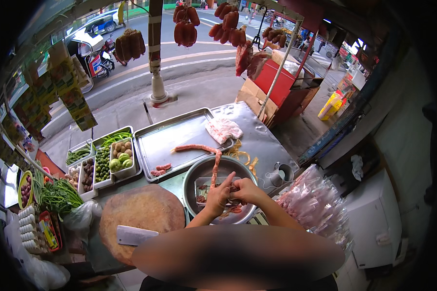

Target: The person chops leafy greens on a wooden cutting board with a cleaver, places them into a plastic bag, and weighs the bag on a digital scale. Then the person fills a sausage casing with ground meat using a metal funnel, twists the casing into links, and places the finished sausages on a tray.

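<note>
Both hands are over a large metal basin [189,178]. My left hand [219,195] is at the lower end of a long raw sausage [214,168], one finger extended; its exact hold is unclear. My right hand [244,192] has curled fingers close beside it, around something the fingers mostly hide. Up from the hands, the sausage runs over the basin's rim and bends left onto a metal tray [160,140]. Beneath the hands, a clear plastic container [201,185] with ground meat sits in the basin. Short sausage links [161,169] lie at the tray's near edge.
A cleaver [135,235] rests on a round wooden chopping board [142,207] at left. Vegetable bins [102,163] stand behind it. A metal mug [281,174], loose casings [242,154] and a meat-filled plastic bag [224,130] lie around the basin. Sausages [185,27] hang above.
</note>
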Tool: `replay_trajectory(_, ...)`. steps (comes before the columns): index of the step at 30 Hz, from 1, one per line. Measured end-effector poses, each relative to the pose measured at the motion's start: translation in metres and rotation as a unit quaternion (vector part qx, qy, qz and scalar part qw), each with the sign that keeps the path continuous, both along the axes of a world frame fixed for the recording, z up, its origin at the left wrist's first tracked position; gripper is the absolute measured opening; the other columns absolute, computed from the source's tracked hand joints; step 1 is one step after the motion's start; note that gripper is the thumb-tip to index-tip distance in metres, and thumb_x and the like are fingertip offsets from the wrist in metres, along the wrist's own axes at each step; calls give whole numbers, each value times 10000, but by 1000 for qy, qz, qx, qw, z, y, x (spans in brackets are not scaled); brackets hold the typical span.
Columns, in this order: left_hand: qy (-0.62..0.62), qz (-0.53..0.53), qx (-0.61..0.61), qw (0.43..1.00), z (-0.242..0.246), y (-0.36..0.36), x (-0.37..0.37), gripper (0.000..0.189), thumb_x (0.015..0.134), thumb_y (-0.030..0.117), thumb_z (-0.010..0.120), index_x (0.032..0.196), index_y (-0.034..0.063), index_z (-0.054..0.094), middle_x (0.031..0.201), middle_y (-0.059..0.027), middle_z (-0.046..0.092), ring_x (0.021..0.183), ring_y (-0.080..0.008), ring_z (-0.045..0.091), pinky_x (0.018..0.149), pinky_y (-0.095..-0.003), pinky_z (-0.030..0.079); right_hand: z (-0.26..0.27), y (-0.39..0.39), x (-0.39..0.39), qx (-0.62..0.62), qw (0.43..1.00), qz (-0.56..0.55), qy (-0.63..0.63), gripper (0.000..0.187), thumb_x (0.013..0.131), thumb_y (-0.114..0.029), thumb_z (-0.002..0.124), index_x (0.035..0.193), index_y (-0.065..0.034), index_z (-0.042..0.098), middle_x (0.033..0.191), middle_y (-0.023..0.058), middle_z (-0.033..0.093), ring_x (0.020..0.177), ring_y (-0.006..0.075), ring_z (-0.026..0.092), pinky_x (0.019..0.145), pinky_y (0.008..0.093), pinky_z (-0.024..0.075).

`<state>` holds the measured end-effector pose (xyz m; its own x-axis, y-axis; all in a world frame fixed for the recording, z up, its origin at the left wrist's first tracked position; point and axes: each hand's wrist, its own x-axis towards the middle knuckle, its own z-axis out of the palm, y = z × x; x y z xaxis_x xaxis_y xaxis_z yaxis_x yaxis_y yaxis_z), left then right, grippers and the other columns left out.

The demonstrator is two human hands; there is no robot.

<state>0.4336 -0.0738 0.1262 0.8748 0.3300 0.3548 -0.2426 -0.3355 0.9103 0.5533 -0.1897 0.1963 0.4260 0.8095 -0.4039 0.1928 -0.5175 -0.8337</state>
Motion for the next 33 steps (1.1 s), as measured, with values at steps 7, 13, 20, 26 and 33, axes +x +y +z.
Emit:
replay_trajectory(7, 102, 26, -7, 994, -2, -2, -3, 744, 970, 626, 192, 1458, 112, 420, 1111, -211, 660, 1047, -347, 642, 912, -369, 459, -18, 20, -11, -6, 971, 49, -233, 306, 728, -274, 686, 864, -2, 715, 808, 245, 668, 748, 376, 667, 712, 442, 508)
replay_trajectory(13, 62, 19, -68, 996, -8, 13, 0, 783, 962, 659, 207, 1458, 91, 416, 1282, -182, 610, 1134, -304, 617, 959, -345, 437, 2, 19, 19, -38, 988, 89, 117, 237, 835, -188, 656, 955, 16, 674, 782, 133, 702, 683, 225, 700, 600, 329, 550)
replay_trajectory(20, 63, 49, -6, 997, -10, 13, 4, 769, 962, 648, 213, 1452, 94, 422, 1408, -160, 515, 1134, -331, 619, 959, -359, 456, -11, 26, 19, -23, 996, 72, 57, 197, 716, -124, 736, 863, -2, 687, 703, 82, 675, 588, 149, 633, 546, 296, 512)
replay_trajectory(26, -1, 59, -32, 998, -47, 4, 17, 649, 998, 557, 225, 1433, 130, 449, 1202, -226, 600, 954, -390, 635, 787, -436, 493, -44, 40, 10, -42, 966, 61, -247, 245, 637, -237, 749, 824, -79, 738, 787, 176, 693, 728, 322, 689, 686, 424, 540)
replay_trajectory(33, 14, 49, -272, 961, -14, 36, 9, 1009, 858, 823, 259, 1392, -11, 451, 826, -17, 590, 588, -74, 533, 465, -187, 369, -54, 14, 64, 118, 961, 29, 248, 174, 932, -176, 618, 893, -15, 669, 758, 50, 683, 594, 95, 610, 543, 232, 489)
